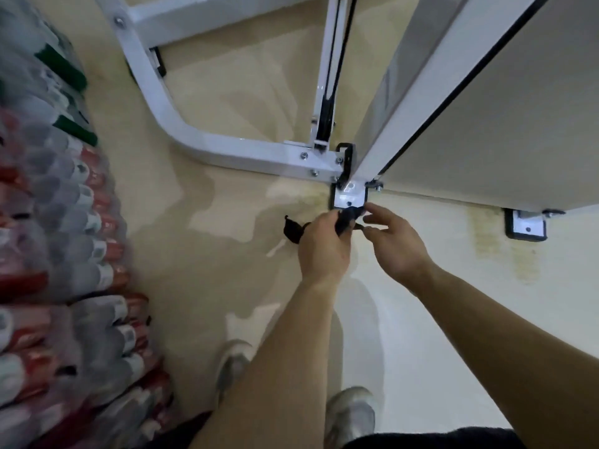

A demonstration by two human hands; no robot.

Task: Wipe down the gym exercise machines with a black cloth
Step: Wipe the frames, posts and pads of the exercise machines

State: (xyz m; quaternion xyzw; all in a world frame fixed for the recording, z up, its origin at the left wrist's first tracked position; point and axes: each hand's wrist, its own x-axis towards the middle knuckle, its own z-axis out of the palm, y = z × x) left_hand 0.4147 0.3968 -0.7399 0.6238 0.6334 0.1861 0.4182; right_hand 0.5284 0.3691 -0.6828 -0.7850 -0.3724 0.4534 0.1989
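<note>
- I take the machine's white foot plate [348, 197] as my landmark; it sits on a black pad on the pale floor [227, 254], where the white frame tube [181, 131] meets the slanted white post [421, 92].
- The black cloth [346, 218] is bunched right at the near edge of that plate. It looks to be touching it, with a loose tail sticking out to the left of the plate.
- My left hand [324, 246] is just on the near side of the plate, fingers curled tight round the cloth.
- My right hand [397, 244] is near and to the right of the plate. Its fingers are half bent, with the fingertips [369, 209] close to the cloth's end. I cannot tell whether it pinches the cloth or only hovers beside it.
- A second foot plate [526, 226] sits well to the right of the landmark, under a beige panel [502, 124].
- Shrink-wrapped packs of bottles [64, 238] with red labels are stacked far to the left of the plate.
- Two pale shoes [351, 416] stand well on the near side of it.
</note>
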